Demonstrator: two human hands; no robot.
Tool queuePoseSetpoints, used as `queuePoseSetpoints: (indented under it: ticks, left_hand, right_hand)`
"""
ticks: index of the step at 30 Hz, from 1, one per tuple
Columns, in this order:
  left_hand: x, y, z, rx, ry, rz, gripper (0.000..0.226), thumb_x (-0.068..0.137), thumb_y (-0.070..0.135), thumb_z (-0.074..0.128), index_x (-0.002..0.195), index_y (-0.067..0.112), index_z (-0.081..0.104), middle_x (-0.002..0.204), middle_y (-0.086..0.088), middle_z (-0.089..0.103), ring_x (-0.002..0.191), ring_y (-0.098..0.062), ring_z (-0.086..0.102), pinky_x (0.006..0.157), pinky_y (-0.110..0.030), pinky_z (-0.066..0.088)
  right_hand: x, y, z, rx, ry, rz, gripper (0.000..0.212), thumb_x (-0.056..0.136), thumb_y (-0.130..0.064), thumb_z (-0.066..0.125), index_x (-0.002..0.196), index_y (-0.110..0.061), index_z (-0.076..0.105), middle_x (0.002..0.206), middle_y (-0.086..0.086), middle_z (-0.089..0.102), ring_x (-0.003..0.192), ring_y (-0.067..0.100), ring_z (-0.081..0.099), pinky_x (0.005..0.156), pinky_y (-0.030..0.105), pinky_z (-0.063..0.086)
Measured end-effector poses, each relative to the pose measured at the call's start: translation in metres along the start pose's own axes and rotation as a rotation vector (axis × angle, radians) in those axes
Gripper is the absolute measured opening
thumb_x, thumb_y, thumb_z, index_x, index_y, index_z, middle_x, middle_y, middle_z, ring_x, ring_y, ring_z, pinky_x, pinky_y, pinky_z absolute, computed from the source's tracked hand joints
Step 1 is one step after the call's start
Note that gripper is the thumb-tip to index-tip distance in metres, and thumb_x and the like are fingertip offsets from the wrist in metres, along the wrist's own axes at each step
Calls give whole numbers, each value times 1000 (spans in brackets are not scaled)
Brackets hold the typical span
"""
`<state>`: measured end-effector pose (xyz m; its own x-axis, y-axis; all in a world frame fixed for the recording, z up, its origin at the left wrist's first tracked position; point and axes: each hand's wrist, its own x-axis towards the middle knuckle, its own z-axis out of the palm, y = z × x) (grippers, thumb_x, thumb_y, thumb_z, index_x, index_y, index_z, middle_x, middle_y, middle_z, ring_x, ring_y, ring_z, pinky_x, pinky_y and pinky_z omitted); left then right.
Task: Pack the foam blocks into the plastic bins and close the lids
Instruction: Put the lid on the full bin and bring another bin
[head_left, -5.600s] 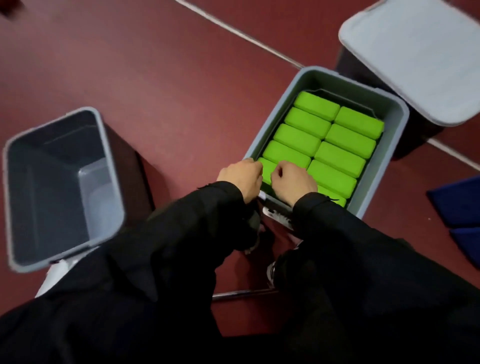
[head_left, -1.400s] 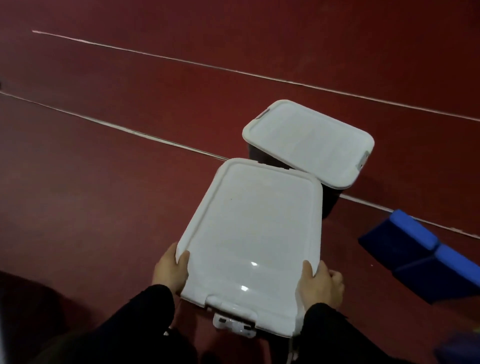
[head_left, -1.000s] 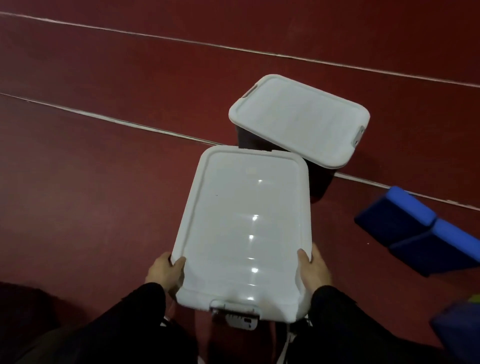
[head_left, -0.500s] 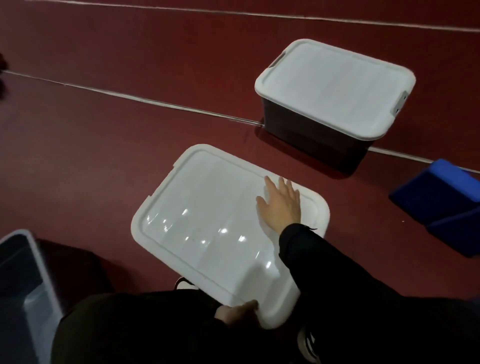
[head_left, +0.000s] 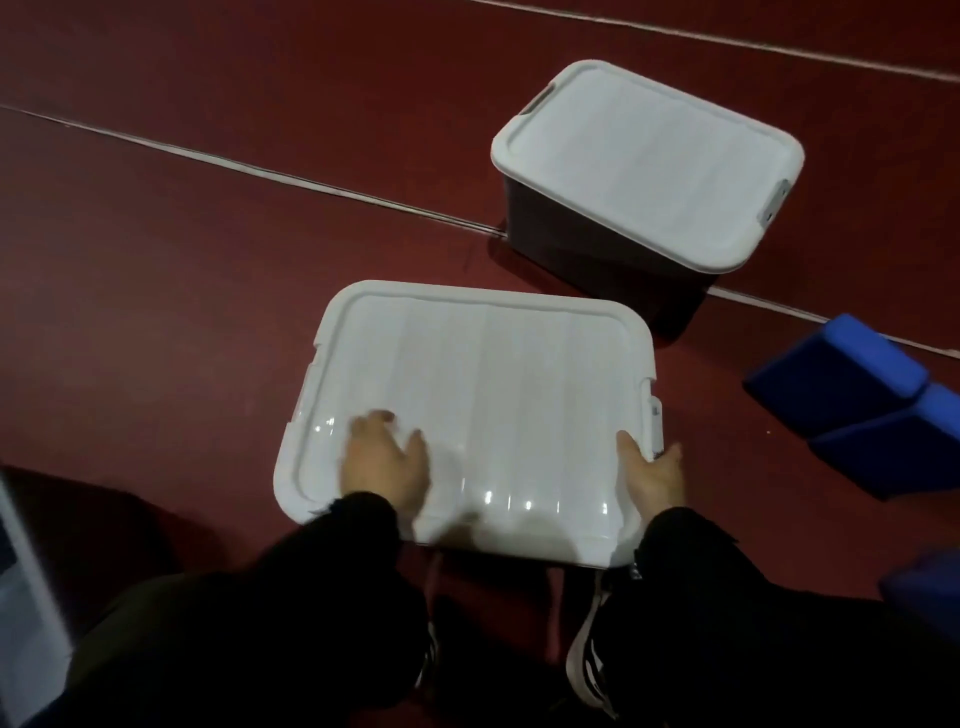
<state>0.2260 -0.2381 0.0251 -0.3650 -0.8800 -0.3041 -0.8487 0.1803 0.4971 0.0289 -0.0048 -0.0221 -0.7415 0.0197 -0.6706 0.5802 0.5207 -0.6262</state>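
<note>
Lid (head_left: 483, 395) looks stiff, slick, light; left hand (head_left: 384, 467) flat on lid, right hand (head_left: 649, 475) grasps lid's right edge beside latch (head_left: 655, 421); best held by rim.

I am seeing both arms wearing long black sleeves (head_left: 291, 561) reaching to the wrists, the left hand (head_left: 384, 462) and right hand (head_left: 652, 475) showing bare. Below, black shoes (head_left: 587, 660) are showing white stripes.
</note>
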Motion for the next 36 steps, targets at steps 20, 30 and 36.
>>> queuePoseSetpoints:
  ticks: [20, 30, 36]
  left_hand:
    - [95, -85, -38, -200, 37, -166, 42, 95, 22, 60, 136, 15, 58, 125, -15, 60, 109, -39, 63, 99, -47, 49]
    - [78, -82, -26, 291, -57, -166, 80, 92, 12, 45, 160, 21, 4, 165, -16, 21, 144, -43, 33, 112, -59, 31]
    - [-16, -104, 41, -760, -140, -925, 128, 57, 85, 75, 151, 7, 37, 143, -26, 52, 124, -46, 57, 107, -59, 44]
  right_hand:
    - [-9, 0, 6, -677, 394, -526, 33, 99, -19, 56, 125, -4, 69, 132, 15, 60, 104, 40, 61, 81, 41, 48]
    - [-22, -13, -12, -17, 46, -133, 49, 100, -18, 58, 149, -18, 51, 149, 5, 54, 128, 30, 56, 109, 33, 41]
    - [-37, 8, -12, 370, -178, 405, 96, 61, -60, 91, 135, -10, 54, 132, 14, 60, 109, 40, 62, 85, 59, 54]
